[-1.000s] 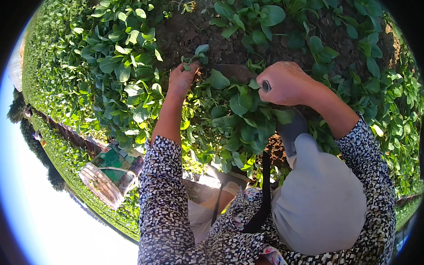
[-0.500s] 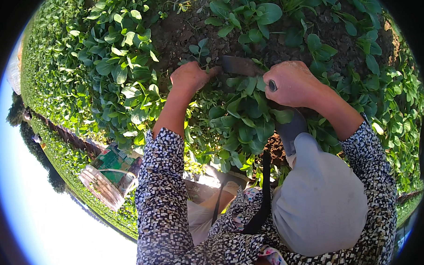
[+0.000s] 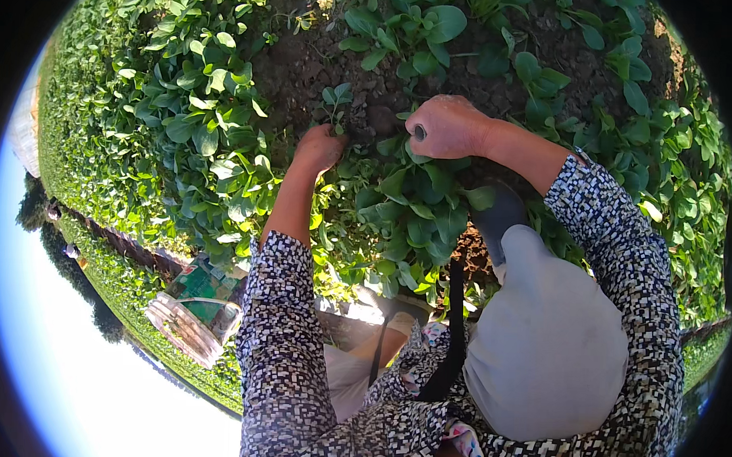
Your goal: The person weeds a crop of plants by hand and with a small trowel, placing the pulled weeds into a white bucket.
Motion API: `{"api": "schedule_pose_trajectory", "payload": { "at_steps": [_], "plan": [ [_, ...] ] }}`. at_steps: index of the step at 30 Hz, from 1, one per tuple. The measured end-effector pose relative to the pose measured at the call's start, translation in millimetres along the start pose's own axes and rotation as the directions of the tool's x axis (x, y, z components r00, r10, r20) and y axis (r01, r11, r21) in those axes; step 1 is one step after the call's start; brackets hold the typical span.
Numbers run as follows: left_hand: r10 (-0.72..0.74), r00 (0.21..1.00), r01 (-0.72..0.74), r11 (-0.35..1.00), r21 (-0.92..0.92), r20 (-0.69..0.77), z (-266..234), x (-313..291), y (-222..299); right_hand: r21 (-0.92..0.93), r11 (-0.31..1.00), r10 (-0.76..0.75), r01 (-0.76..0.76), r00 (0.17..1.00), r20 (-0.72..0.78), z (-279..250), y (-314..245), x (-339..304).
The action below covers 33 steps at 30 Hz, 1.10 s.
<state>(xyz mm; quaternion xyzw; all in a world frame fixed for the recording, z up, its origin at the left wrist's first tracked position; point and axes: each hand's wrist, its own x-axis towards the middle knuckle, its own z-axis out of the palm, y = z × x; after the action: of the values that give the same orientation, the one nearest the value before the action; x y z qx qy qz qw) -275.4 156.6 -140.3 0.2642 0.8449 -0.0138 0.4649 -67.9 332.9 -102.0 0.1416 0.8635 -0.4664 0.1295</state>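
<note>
My left hand [image 3: 318, 149] is down at the soil with its fingers closed at the base of a small leafy green seedling [image 3: 335, 100]. The leaves stand up just beyond the fingertips. To its right, my right hand [image 3: 450, 127] is a fist around a broad-bladed knife [image 3: 419, 132]. Only the knife's dark round handle end shows clearly; I cannot make out its blade now. Below the right hand grows a larger clump of broad-leaved greens [image 3: 423, 206].
Dark bare soil [image 3: 299, 73] lies beyond my hands, with more leafy plants [image 3: 425, 33] farther off. Dense greens [image 3: 201, 110] fill the left. A whitish bucket [image 3: 183, 328] lies tilted beside a green printed bag [image 3: 207, 290] at lower left. A grey-white cap [image 3: 547, 340] covers the lower right.
My right hand has moved left, nearer my left hand, and the flat blade seen before is no longer clear. The left hand's outstretched fingers have drawn in around the seedling's base.
</note>
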Motion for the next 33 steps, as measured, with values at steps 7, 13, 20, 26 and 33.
{"api": "schedule_pose_trajectory", "payload": {
  "at_steps": [7, 13, 20, 26, 33],
  "plan": [
    [-0.089, 0.995, 0.073, 0.944, 0.320, 0.036, -7, -18, 25, -0.072, 0.996, -0.034, 0.043, 0.992, 0.124, -26, 10, -18],
    [-0.041, 0.998, 0.020, 0.937, 0.348, 0.053, -8, -8, 30, -0.155, 0.986, -0.045, 0.068, 0.988, 0.150, -9, -10, 1],
    [-0.141, 0.990, 0.124, 0.937, -0.327, -0.029, -33, 0, -6, -0.166, 0.982, -0.099, 0.095, 0.995, -0.016, -25, 4, -15],
    [0.081, 0.996, -0.067, 0.565, -0.822, -0.025, -40, -11, 16, -0.151, 0.988, 0.010, 0.001, 0.997, 0.071, -35, -4, -46],
    [0.195, 0.979, -0.194, 0.981, 0.013, -0.059, 7, -16, 22, -0.110, 0.994, 0.031, -0.012, 0.984, 0.177, -41, -12, -48]
  ]
}}
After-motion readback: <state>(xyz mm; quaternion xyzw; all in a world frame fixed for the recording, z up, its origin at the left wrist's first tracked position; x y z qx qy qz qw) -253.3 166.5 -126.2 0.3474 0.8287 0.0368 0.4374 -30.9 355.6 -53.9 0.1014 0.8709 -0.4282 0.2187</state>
